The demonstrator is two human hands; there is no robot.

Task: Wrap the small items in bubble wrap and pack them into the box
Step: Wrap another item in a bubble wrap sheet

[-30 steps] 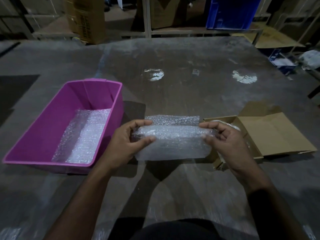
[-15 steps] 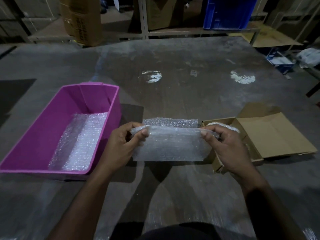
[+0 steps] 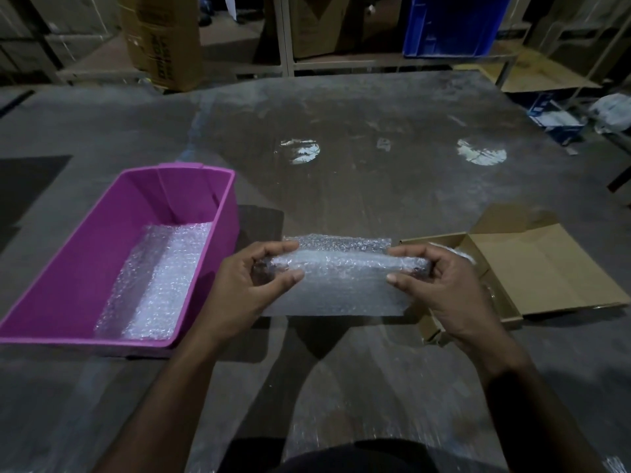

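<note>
A sheet of clear bubble wrap, dimpled and faintly glossy, sits at the centre of the frame, partly rolled into a soft tube along its upper edge, with a flat tail hanging toward the bottom of the frame. The roll's long axis runs left to right across the picture. The left hand pinches the roll's left end between thumb and curled fingers; the right hand pinches the right end the same way, so both are closed on the wrap. Whatever is inside the roll is too blurred by the plastic to make out.

At the left of the frame stands a magenta plastic bin, rectangular with smooth sloping walls, and more bubble wrap lines its floor. At the right, just beside the right hand, lies an open brown cardboard box, matte, its flap folded flat toward the right edge; something pale and wrapped shows inside it.

Everything rests on a grey, scuffed table covered by a shiny film with two bright reflections. At upper left a tall carton carries dark print, too blurred to read. A blue crate stands at upper right.
</note>
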